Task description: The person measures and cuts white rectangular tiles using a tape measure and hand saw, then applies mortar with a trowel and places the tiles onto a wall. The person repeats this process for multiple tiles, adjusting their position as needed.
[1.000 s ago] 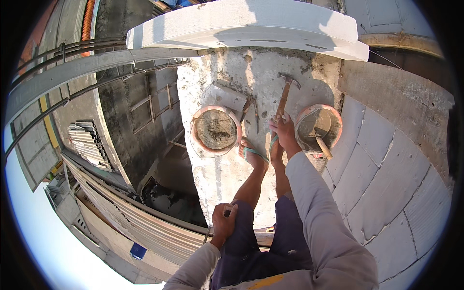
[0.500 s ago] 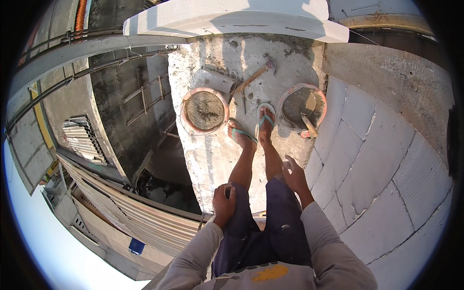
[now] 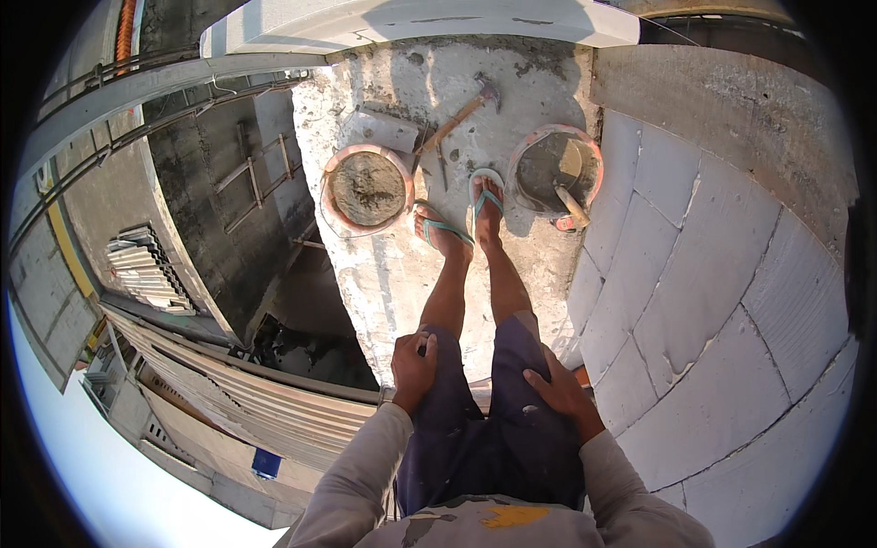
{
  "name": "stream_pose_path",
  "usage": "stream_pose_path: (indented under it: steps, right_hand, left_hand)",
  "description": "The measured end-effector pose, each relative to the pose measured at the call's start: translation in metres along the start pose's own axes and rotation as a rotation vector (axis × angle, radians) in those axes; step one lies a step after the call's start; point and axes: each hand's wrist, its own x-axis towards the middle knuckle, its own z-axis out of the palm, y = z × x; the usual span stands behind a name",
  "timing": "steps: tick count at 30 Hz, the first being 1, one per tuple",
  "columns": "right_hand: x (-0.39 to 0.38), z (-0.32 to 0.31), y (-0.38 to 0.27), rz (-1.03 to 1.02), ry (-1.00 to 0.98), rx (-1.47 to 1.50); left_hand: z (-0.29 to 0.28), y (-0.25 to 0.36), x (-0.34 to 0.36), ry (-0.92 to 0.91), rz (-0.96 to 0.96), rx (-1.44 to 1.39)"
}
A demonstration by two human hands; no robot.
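Note:
My left hand [image 3: 411,368] rests curled on my left knee, its fingers closed on something I cannot make out. My right hand [image 3: 557,388] lies open against my right thigh. On the concrete ledge [image 3: 393,283], a wooden-handled hammer [image 3: 457,121] lies beyond my sandalled feet [image 3: 486,204], near a thin metal tool [image 3: 442,169] and a pale grey slab [image 3: 384,128]. A round bucket of grey mix [image 3: 364,187] stands left of my feet. A second bucket [image 3: 544,146] stands right, with a wooden-handled tool [image 3: 571,205] leaning in it.
A white block parapet [image 3: 411,20] crosses the far end. A white block wall [image 3: 694,301] runs along the right. A deep drop [image 3: 301,320] lies beyond the left edge, with a metal beam [image 3: 110,96], rebar and corrugated sheets [image 3: 146,265].
My right hand has let go of the hammer, which now lies tilted on the ledge, and has drawn back onto my right thigh. The view has shifted, raising the buckets in frame.

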Motion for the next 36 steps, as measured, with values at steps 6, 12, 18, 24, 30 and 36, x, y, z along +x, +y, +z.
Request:
stream_pose_path:
  steps: [6,12,18,24,30,36]
  right_hand:
    - [0.170,-0.010,0.080,0.056,0.496,0.285]
    - [0.397,-0.037,0.161,0.031,0.866,-0.052]
    - [0.499,-0.037,0.207,0.033,0.674,-0.267]
    - [0.474,-0.013,0.202,0.121,0.896,0.016]
    - [0.227,-0.015,0.083,-0.160,0.679,0.823]
    - [0.181,-0.112,-0.059,-0.677,0.898,0.780]
  left_hand:
    - [-0.030,0.026,0.028,-0.058,0.010,0.031]
    - [-0.050,0.028,0.086,-0.035,0.164,-0.047]
    - [-0.055,0.083,0.165,-0.194,0.193,0.060]
    - [-0.048,0.134,0.236,-0.352,0.414,0.133]
    - [-0.001,0.198,0.287,-0.503,0.831,0.082]
    - [0.063,0.274,0.264,-0.854,1.073,-0.228]
